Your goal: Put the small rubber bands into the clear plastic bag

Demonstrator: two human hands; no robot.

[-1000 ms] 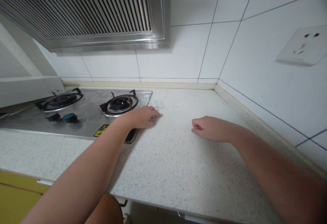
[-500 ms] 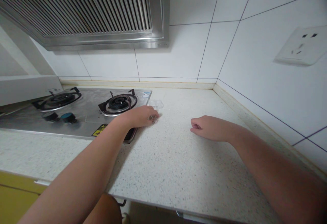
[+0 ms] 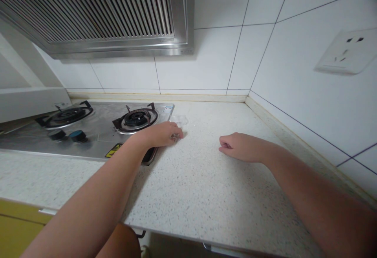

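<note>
My left hand (image 3: 165, 134) rests on the counter at the right edge of the gas stove (image 3: 98, 142), its fingers curled down. Thin looped wire-like strands (image 3: 174, 136) show at its fingers; whether they are worn or held I cannot tell. Just beyond those fingers lies a clear, see-through piece that looks like plastic (image 3: 182, 120). To the right, my right hand (image 3: 243, 147) is closed in a loose fist on the speckled white countertop (image 3: 188, 187). A small hollow shows between its thumb and fingers, with no object visible there.
The range hood (image 3: 123, 50) hangs low over the stove. Two burners, the left burner (image 3: 69, 116) and the right burner (image 3: 137, 118), sit behind the knobs (image 3: 77, 136). A wall socket (image 3: 346, 52) is on the tiled wall at right. Yellow cabinet fronts (image 3: 20, 220) lie below the counter.
The view has shifted very slightly. Both hands keep the same place and shape on the counter.
</note>
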